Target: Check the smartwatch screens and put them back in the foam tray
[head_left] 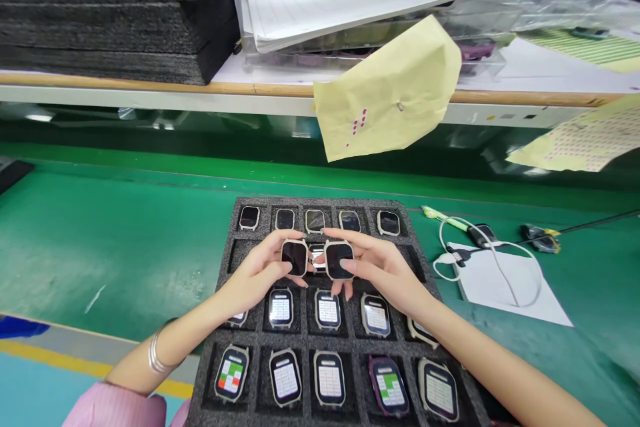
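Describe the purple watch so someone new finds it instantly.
On the green table, find the black foam tray. In its lowest visible row, the purple watch sits second from the right. Its purple case stands out between two pale-cased watches.

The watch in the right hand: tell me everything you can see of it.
The watch has a dark, glossy, rounded-square screen with no lit display, set in a pale, smooth-looking frame; no strap shows. The right hand holds it over the black foam tray, screen toward the camera, thumb on the screen's lower right, other fingers partly behind it. Its back is hidden.
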A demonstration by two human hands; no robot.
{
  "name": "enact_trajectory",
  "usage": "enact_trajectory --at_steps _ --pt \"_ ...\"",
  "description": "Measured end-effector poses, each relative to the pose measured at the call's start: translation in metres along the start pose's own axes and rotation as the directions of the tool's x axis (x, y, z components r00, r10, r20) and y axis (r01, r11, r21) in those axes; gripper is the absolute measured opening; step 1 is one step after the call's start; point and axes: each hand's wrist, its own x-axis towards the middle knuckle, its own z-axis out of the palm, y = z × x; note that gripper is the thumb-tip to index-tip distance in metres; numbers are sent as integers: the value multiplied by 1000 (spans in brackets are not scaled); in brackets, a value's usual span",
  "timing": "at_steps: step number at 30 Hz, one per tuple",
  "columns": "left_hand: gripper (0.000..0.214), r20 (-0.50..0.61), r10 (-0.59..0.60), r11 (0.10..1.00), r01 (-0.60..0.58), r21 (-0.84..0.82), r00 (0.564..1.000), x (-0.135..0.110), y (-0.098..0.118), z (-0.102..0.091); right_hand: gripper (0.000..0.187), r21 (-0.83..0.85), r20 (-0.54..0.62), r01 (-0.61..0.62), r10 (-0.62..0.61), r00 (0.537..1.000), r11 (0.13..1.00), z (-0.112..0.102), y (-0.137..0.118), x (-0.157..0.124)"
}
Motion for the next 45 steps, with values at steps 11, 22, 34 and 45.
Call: enact_trajectory --at_steps 11,22,34,45 --pt "26 -96 86 941 -49 335 992 0 -2 -2 38 23 96 28 -30 995 999 1 1 -1" --pt "20 -46 126 928 -101 358 991 -2 -2 0 45 31 97 9 -12 995 999 0 2 0" --pt "18 -19 169 914 -150 377 985 -3 -4 -1 38 -17 118 -7 9 993 1000 3 -2 -1" --pt "20 -20 168 917 -149 369 986 -2 -4 -1 36 -23 101 1 1 995 1000 1 -2 -2"
